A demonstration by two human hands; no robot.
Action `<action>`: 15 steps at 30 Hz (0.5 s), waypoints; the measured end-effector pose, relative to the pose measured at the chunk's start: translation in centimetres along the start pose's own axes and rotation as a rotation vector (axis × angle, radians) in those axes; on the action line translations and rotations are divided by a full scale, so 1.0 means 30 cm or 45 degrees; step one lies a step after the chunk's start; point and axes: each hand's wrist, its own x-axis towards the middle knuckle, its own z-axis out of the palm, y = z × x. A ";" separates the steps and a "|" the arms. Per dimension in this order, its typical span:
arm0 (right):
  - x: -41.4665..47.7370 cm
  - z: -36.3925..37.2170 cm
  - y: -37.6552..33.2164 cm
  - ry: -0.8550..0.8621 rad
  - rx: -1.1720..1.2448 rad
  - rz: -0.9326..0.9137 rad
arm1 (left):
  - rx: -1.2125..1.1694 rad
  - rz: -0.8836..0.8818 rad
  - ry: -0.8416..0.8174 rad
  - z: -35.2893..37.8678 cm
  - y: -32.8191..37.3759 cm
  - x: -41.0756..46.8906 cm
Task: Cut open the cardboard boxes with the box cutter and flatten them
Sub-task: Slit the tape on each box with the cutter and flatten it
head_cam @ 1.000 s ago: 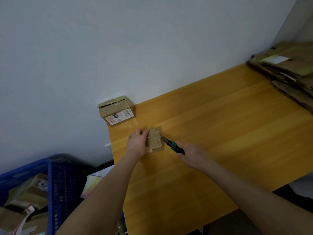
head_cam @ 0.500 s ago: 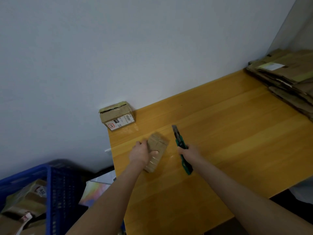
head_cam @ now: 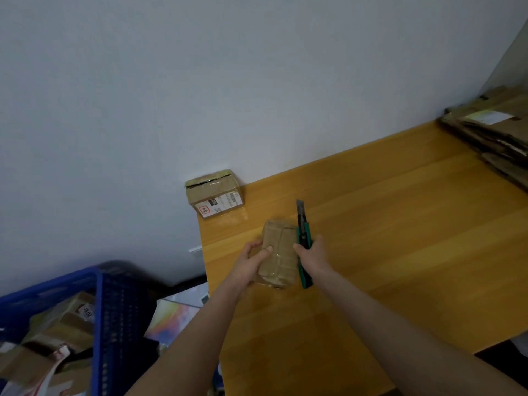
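Observation:
A small taped cardboard box [head_cam: 278,252] is lifted a little above the wooden table [head_cam: 400,238], near its left end. My left hand [head_cam: 251,264] grips the box's left side, thumb across its top face. My right hand [head_cam: 313,257] holds the green box cutter [head_cam: 303,244], blade out and pointing away from me, while its thumb touches the box's right edge. A second taped box [head_cam: 215,195] with a shipping label stands against the wall at the table's far left corner.
A stack of flattened cardboard [head_cam: 497,135] lies at the table's far right. On the floor to the left, a blue crate [head_cam: 114,324] holds several more boxes. Papers [head_cam: 177,315] lie beside the crate. A white wall runs behind the table.
The small box has been turned lengthwise and lifted toward me. My right hand, with the cutter, has come in against the box's right side; the blade now points away.

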 end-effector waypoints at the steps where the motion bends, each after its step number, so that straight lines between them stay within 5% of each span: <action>1: -0.002 -0.016 -0.025 -0.002 -0.025 -0.061 | -0.020 -0.007 -0.011 -0.002 0.022 -0.012; 8: -0.043 -0.121 -0.156 -0.029 -0.064 -0.390 | -0.106 -0.017 -0.119 -0.010 0.133 -0.051; 15: -0.072 -0.218 -0.204 -0.042 -0.085 -0.351 | -0.154 0.169 0.023 0.001 0.221 -0.067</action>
